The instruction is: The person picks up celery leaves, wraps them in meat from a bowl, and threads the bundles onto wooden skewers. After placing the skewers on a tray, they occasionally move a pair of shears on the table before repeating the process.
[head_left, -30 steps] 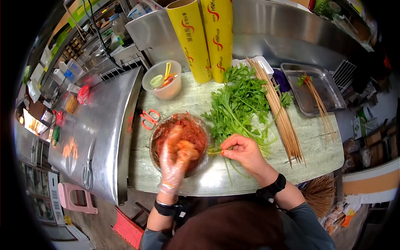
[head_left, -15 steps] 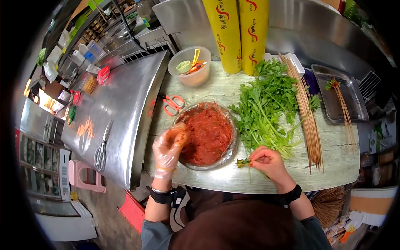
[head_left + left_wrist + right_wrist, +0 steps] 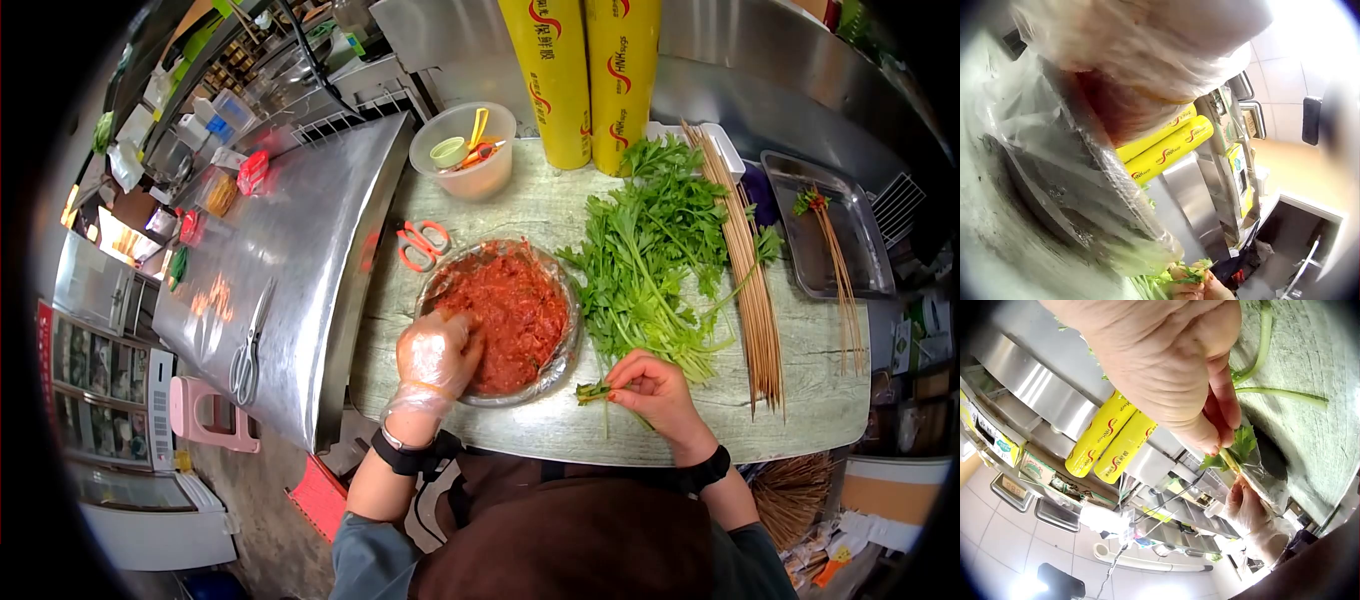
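In the head view a bowl lined with clear plastic [image 3: 566, 352] holds red minced meat [image 3: 512, 318]. My left hand [image 3: 432, 358], in a clear plastic glove, reaches over its near left side, fingertips curled down at the meat; whether they pinch any is hidden. Just right of the bowl, my bare right hand [image 3: 656, 393] pinches a small green sprig [image 3: 592, 393] between thumb and fingers. The right wrist view shows the sprig's leaves [image 3: 1244, 444] beyond the fingertips. A leafy celery pile [image 3: 650, 250] lies behind the right hand.
Wooden skewers [image 3: 745, 290] lie right of the celery. Farther right, a metal tray [image 3: 870, 270] holds a few topped skewers. Orange-handled scissors [image 3: 424, 246] and a plastic tub [image 3: 463, 181] lie behind the bowl. Two yellow rolls [image 3: 555, 90] stand at the back.
My left hand, over the meat at first, drew back to the bowl's left edge, then moved right onto the meat. My right hand drew nearer the table's front edge with the sprig.
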`<state>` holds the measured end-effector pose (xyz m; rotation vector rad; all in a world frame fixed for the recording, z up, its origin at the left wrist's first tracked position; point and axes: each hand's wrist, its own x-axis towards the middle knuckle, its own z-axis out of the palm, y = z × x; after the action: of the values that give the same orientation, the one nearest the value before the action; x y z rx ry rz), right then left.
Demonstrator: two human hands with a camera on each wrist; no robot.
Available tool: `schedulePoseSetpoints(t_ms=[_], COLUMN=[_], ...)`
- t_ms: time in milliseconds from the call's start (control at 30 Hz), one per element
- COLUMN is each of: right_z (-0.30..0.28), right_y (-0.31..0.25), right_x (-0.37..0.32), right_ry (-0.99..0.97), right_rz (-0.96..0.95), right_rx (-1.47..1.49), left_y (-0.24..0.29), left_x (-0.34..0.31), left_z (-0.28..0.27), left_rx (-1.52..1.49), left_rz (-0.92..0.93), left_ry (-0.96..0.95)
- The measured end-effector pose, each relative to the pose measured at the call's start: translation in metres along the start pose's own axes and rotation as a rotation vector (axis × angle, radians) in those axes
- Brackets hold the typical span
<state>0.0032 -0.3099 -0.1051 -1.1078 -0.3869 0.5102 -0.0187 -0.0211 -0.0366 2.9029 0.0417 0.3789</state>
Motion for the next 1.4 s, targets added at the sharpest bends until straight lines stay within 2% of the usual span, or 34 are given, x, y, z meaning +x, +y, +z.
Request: schedulePoseSetpoints(t_ms=[67,200,300,333,433,567,600,700,733,833,1000,1133,1233,1267,1367,1400], right_z=[0.0,-0.001,-0.001,-0.001,-0.002,-0.001,-0.001,-0.002,-0.002,-0.002,-0.002,-0.001,0.0,-0.001,-0.001,-0.001], right_y=[0.0,0.002,0.002,0.002,0.003,0.001,0.001,0.003,0.003,0.002,0.002,0.002,0.002,0.002,0.001,0.001], right_x=[0.0,0.0,0.001,0.001,0.001,0.0,0.0,0.0,0.0,-0.001,0.0,0.0,0.0,0.0,0.0,0.0], right_ry=[-0.007,-0.012,-0.01,-0.008,-0.015,-0.015,-0.016,-0.027,-0.029,-0.028,-0.036,-0.025,-0.014,-0.016,-0.014,-0.013], right_rz=[-0.005,-0.011,-0.018,-0.02,-0.013,-0.013,-0.018,-0.011,-0.008,0.001,-0.011,-0.013,-0.007,-0.001,0.011,0.017], right_rx=[0.012,0.01,-0.016,-0.026,-0.007,-0.004,-0.013,0.0,0.012,0.034,0.0,0.004,-0.022,-0.02,-0.015,-0.016], left_y=[-0.007,-0.032,-0.041,-0.037,-0.039,-0.019,-0.016,-0.019,-0.018,-0.03,-0.034,-0.026,-0.023,-0.021,-0.01,-0.003], left_x=[0.003,0.008,0.008,0.009,0.008,0.009,0.01,0.011,0.009,0.009,0.009,0.01,0.004,0.0,-0.011,-0.013], left_z=[0.006,0.012,0.005,-0.007,-0.009,-0.017,-0.015,-0.012,-0.012,-0.007,-0.015,-0.018,-0.019,-0.022,-0.026,-0.028], left_rx=[-0.014,-0.316,-0.898,-1.067,-1.337,-1.188,-0.858,-0.26,-0.226,-0.238,0.079,-0.003,-0.327,-0.43,-0.468,-0.339], left_rz=[0.009,0.028,-0.355,-0.418,-0.454,-0.274,-0.058,0.084,0.026,0.069,-0.009,-0.013,0.09,0.097,0.158,0.213], left_ry=[0.061,0.164,-0.047,-0.11,-0.183,-0.296,-0.206,-0.147,-0.111,-0.041,0.074,0.149,0.079,-0.026,-0.251,-0.234])
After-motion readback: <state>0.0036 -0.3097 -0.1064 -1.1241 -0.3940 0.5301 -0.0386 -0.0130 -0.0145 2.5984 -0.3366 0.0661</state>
